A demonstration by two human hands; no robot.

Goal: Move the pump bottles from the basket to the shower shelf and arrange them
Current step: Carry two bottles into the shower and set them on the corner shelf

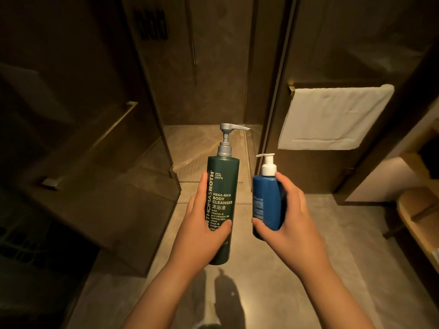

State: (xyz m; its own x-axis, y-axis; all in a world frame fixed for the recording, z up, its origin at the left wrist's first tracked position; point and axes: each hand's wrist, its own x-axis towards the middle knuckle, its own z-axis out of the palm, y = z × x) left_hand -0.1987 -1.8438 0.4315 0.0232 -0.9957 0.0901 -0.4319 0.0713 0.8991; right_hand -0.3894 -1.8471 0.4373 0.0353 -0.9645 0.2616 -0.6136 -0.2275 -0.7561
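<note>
Walking slowly should keep both upright: left hand [202, 224] curls round the tall dark-green plastic pump bottle [223, 181], right hand [292, 222] round the short blue plastic pump bottle [266, 200].

Dim, warm amber light – dark corners, edges bowed by wide-angle lens

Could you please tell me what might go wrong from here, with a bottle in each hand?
1. The left hand grips the tall green bottle and the right hand grips the blue bottle, so neither is free to catch a slip.
2. The shower opening ahead looks narrow; the green bottle's long pump spout could knock the edge of the glass door.
</note>
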